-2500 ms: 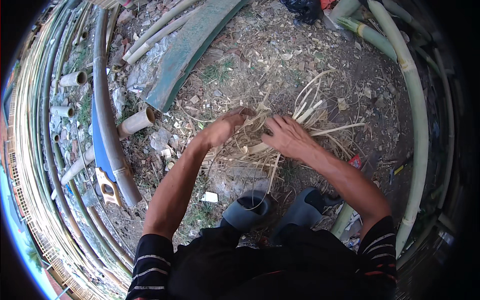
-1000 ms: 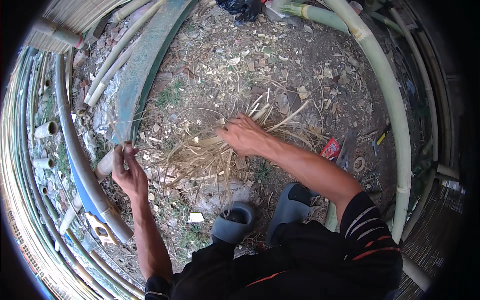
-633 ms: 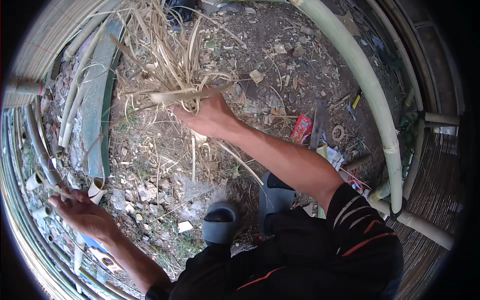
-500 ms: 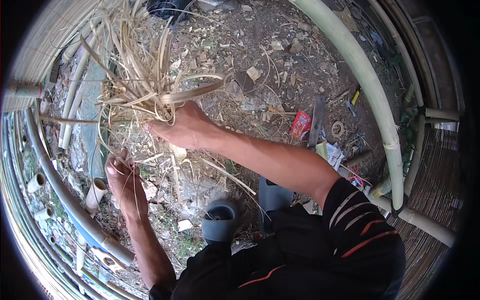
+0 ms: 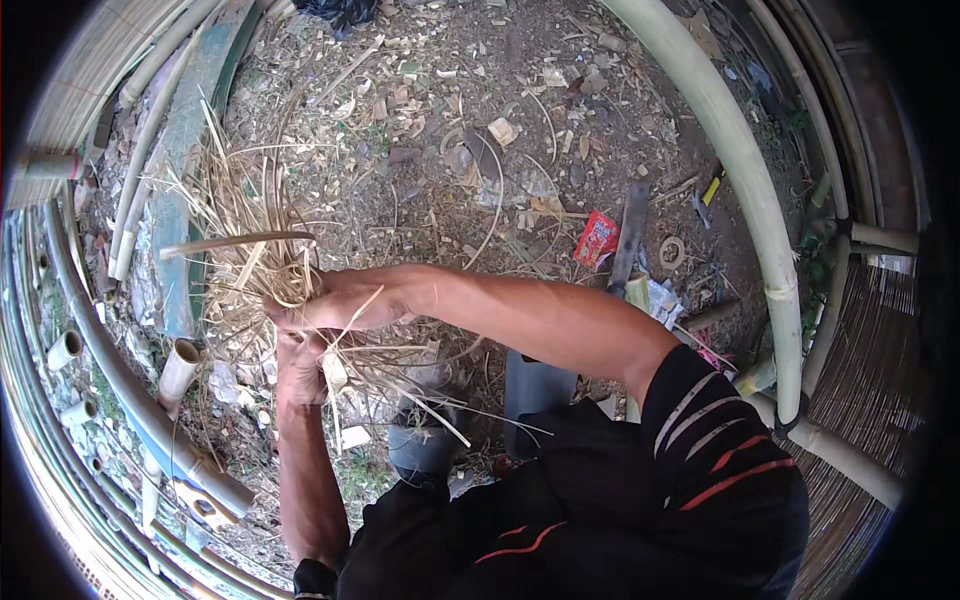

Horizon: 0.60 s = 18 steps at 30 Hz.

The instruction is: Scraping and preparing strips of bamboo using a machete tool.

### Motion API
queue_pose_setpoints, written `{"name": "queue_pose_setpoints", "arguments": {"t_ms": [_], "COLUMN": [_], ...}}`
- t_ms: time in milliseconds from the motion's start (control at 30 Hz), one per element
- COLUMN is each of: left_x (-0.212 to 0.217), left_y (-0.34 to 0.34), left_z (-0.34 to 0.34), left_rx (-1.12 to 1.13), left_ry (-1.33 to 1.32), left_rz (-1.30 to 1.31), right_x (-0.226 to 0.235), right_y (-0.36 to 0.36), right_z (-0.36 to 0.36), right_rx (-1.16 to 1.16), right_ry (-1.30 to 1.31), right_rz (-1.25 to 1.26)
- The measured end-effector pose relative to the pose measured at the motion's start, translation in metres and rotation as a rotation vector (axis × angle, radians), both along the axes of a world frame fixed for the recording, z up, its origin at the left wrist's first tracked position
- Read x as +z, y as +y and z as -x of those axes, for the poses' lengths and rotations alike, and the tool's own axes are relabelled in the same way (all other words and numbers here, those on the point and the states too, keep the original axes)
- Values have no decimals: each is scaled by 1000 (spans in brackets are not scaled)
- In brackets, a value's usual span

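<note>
A loose, tangled bundle of thin, dry bamboo strips (image 5: 255,265) hangs over the littered ground at the left. My right hand (image 5: 350,302) is closed around its gathered middle. Just below, my left hand (image 5: 302,375) presses up against the right one, its fingers curled round the strips; some fingertips are hidden behind the bundle. One wider, darker strip (image 5: 235,243) lies across the tangle. Loose ends fan out to the lower right, above my grey clogs (image 5: 540,390).
A thick bamboo pole (image 5: 735,150) arcs along the right. Near it lie a red packet (image 5: 597,238), a dark flat blade (image 5: 630,235), a yellow-handled tool (image 5: 711,190) and a ring (image 5: 671,252). At left are a green board (image 5: 178,290), a bamboo tube (image 5: 180,368) and a saw handle (image 5: 205,505).
My right hand has drawn the bundle down and slightly left. My left hand has moved right to meet it at the strips. The wide strip has swung from right to left.
</note>
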State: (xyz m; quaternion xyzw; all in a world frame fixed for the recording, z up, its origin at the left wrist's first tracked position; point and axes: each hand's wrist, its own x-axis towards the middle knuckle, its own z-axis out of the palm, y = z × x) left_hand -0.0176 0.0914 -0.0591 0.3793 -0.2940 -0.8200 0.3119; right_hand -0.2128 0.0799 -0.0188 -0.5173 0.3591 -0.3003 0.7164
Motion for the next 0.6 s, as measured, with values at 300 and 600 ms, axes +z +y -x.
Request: {"name": "queue_pose_setpoints", "arguments": {"t_ms": [300, 600], "left_x": [-28, 4], "left_y": [-4, -32], "left_z": [-32, -58], "left_rx": [68, 313], "left_ry": [-464, -325], "left_rz": [8, -7], "right_x": [55, -49], "right_y": [1, 129], "right_z": [117, 170], "right_rx": [114, -182], "right_ry": [812, 1661], "right_rz": [-137, -175]}}
